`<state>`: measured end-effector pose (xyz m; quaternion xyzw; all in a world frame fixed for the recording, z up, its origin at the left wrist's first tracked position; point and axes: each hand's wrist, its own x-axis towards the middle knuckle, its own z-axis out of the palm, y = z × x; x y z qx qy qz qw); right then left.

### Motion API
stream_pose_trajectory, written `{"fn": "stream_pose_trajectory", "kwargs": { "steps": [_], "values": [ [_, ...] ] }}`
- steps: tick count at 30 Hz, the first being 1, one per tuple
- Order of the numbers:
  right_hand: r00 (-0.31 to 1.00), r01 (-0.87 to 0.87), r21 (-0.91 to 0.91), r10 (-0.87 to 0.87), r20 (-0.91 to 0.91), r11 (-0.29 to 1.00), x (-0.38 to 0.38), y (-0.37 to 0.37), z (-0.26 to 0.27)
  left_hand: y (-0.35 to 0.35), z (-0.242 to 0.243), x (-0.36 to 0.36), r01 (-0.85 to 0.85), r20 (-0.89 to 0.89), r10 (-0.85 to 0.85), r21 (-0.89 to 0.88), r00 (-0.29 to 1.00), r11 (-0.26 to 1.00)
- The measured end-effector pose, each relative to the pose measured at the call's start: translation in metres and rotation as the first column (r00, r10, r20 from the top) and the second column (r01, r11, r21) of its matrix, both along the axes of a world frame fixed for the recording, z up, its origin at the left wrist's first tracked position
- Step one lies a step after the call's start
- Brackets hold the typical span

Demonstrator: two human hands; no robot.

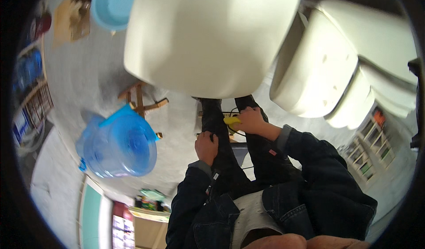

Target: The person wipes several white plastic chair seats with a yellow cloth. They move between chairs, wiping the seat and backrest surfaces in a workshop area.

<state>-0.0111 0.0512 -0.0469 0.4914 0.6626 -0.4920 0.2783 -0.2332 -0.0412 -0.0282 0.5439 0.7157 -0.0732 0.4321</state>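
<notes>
My right hand (249,120) is closed around a soft-looking yellow piece (231,120), perhaps a cloth or sponge, above my right knee. A black cable (236,133) loops just below that hand. My left hand (206,148) rests on my left trouser leg (214,119) with its fingers curled; whether it pinches anything is hidden. Directly before me rises a large smooth cream-white furniture piece (212,43), its near edge just beyond my knees. Between my legs a pale strip with small holes and a dark grey object (239,152) are partly visible.
Left of me, a blue water-dispenser bottle (119,146) lies tilted by a wooden stool (139,99). A light-blue basin (114,8) and a cardboard box (71,21) are farther off. More cream-white furniture pieces (315,66) crowd the right side.
</notes>
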Motion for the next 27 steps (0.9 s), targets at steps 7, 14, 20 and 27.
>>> {"fn": "stream_pose_trajectory", "kwargs": {
  "steps": [7, 14, 20, 27],
  "values": [
    [-0.636, 0.717, -0.307, -0.768, 0.080, -0.626, 0.147, -0.127, -0.005, 0.032, -0.007, -0.005, 0.345, 0.017, -0.345, -0.036, 0.939, 0.938],
    [-0.733, 0.654, -0.234, -0.526, -0.432, -0.720, 0.294, -0.219, -0.028, 0.060, -0.020, -0.020, 0.520, 0.007, -0.521, -0.050, 0.854, 0.853],
    [-0.941, 0.198, -0.531, -0.007, -0.339, -0.824, 0.330, -0.179, -0.048, 0.067, -0.021, -0.020, 0.578, 0.006, -0.578, -0.032, 0.816, 0.815],
    [0.598, 0.659, 0.461, -0.786, 0.158, 0.595, 0.143, -0.149, -0.095, 0.075, -0.027, -0.016, 0.571, 0.032, -0.570, -0.076, 0.821, 0.817]
  ]
}}
